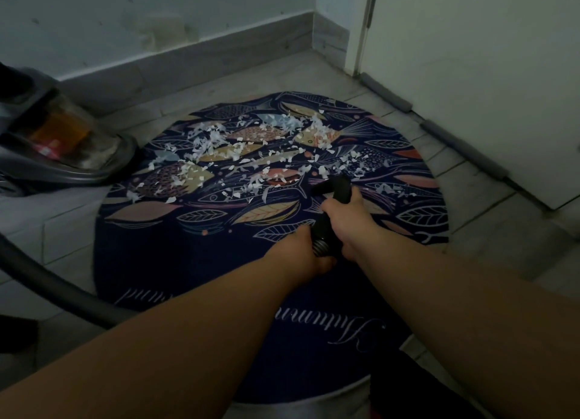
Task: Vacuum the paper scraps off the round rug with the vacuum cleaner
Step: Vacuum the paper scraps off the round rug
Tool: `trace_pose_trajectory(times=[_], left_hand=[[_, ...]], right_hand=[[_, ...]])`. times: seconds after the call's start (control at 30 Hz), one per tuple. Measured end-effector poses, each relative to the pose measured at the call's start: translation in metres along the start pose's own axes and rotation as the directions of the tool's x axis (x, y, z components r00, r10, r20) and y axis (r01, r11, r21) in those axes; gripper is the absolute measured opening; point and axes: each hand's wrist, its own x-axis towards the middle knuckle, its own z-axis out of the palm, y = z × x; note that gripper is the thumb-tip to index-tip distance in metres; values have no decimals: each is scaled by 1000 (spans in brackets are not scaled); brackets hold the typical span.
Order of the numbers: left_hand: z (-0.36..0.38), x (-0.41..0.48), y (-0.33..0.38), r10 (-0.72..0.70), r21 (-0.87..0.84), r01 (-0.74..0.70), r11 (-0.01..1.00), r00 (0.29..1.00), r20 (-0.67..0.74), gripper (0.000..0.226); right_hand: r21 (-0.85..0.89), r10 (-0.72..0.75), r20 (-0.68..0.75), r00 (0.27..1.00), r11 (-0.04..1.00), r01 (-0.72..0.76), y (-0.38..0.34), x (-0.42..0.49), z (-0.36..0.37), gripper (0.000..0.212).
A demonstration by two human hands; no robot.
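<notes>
right hand [346, 220] gripping hose [323, 227], scraps [213, 142] beyond (scattered)

The left forearm [163, 349] shows bare from 7 o'clock and the right forearm [470, 290] bare from 4 o'clock. The left hand [301, 250] and right hand [346, 220] are bare too. A dark garment [414, 384] at 5 o'clock is too dim to identify.

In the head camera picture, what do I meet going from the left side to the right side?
Vacuum cleaner → left hand gripping the hose → right hand gripping the handle → white door.
</notes>
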Motion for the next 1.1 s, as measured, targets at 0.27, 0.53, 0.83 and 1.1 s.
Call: trace_pose_trajectory(times=[0.27,0.53,0.83,1.1], left_hand=[[17,5,28,69,31,-72,997,994,84,73],[32,12,60,165,25,-170,985,976,142,61],[53,18,90,289,21,-296,955,944,160,50],[62,29,108,273,27,-283,959,944,186,59]], right_hand=[[-16,41,-130,991,999,-44,3,-3,-39,78],[54,68,-274,959,997,-55,10,-2,-78,83],[169,63,-391,918,986,4,21,-3,-112,81],[172,36,-408,912,984,38,23,5,-133,73]])
